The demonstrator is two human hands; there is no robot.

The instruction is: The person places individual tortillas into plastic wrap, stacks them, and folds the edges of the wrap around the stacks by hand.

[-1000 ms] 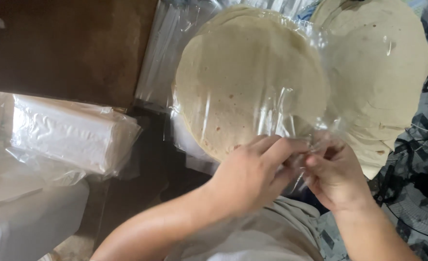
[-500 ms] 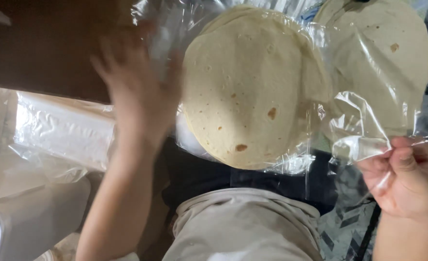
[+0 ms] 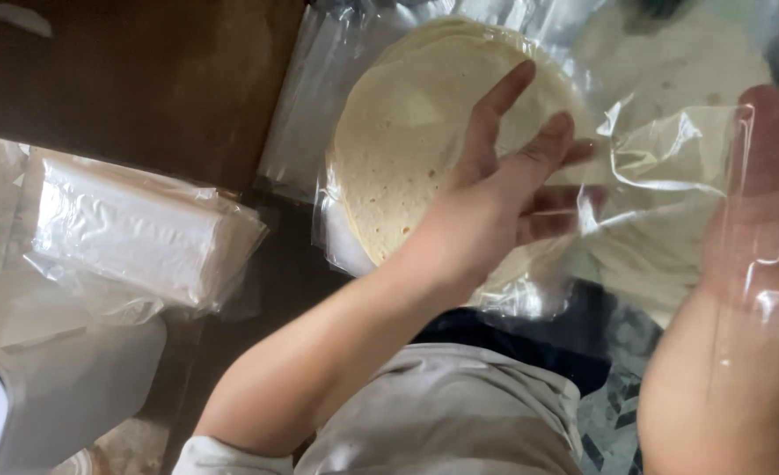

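Observation:
A stack of pale round tortillas (image 3: pixel 398 149) lies on clear plastic in front of me. My left hand (image 3: pixel 495 202) rests flat on its right side with the fingers spread and holds nothing. Its fingertips reach the edge of a clear plastic bag (image 3: pixel 662 158). My right hand (image 3: pixel 759 220) is blurred at the right edge, seen through that bag, and holds it up. A second pile of tortillas (image 3: pixel 671 62) shows behind the bag at the upper right.
A pile of flat clear bags (image 3: pixel 310 97) lies left of the tortillas on a dark brown surface (image 3: pixel 143 79). A white block wrapped in plastic (image 3: pixel 134 233) sits at the left. A white container (image 3: pixel 64 387) is at the lower left.
My left hand has swung from the upper left down onto the tortilla stack. My right hand has lifted the clear bag higher, in front of the right pile.

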